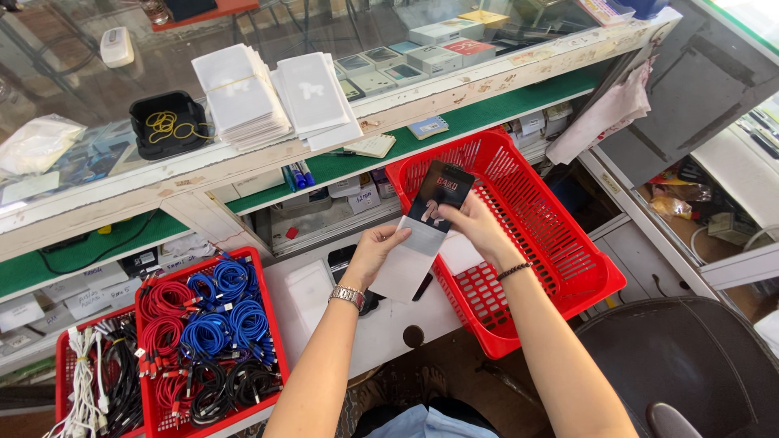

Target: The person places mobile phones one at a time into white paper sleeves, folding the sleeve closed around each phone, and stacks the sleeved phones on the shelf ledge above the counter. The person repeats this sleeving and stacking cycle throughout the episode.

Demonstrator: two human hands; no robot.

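My left hand (375, 253) holds a clear and white plastic sleeve (410, 264) by its left edge, a metal watch on the wrist. My right hand (473, 223) grips a black printed card (442, 193) at its lower end, with the card partly inside the top of the sleeve. Both hands are over the white work surface (381, 324), next to the left wall of a big red plastic basket (560, 268).
A red basket (207, 324) at the lower left holds coiled red, blue and black cables; another beside it (89, 381) holds white and black cables. Stacks of white sleeves (243, 93) and a black tray of rubber bands (166, 123) lie on the glass counter. A dark chair (682, 365) stands at the right.
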